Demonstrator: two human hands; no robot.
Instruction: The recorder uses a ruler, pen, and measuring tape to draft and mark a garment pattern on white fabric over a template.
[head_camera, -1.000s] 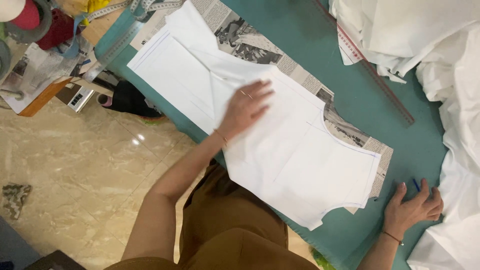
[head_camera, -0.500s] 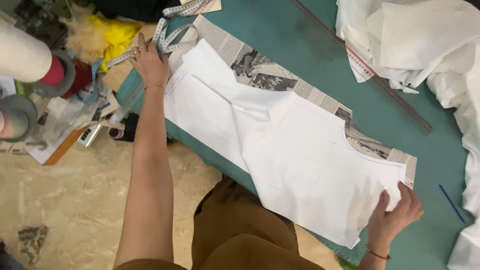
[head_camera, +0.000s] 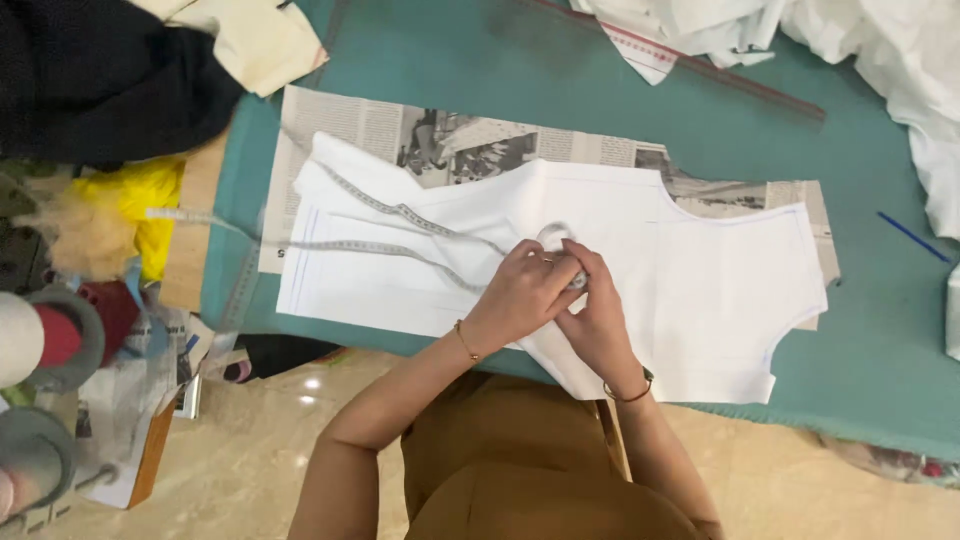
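Observation:
A white cut fabric piece (head_camera: 700, 270) lies flat on a newspaper pattern (head_camera: 460, 140) on the teal table (head_camera: 480, 60). A grey measuring tape (head_camera: 400, 212) trails in two strands from the left across the fabric to my hands. My left hand (head_camera: 525, 295) and my right hand (head_camera: 600, 310) meet over the middle of the fabric. Both pinch the tape's end, which curls in a small loop (head_camera: 553, 236) above my fingers. A thin bracelet sits on each wrist.
A heap of white cloth (head_camera: 890, 50) and a long ruler (head_camera: 700, 65) lie at the far right. A blue pencil (head_camera: 912, 237) rests on the table at right. Black cloth (head_camera: 100, 70), yellow fabric (head_camera: 140, 205) and thread spools (head_camera: 60, 330) crowd the left side.
My left hand reached to the table's left end, took the measuring tape and drew it onto the fabric. My right hand left the fabric's right edge and joined it at the middle.

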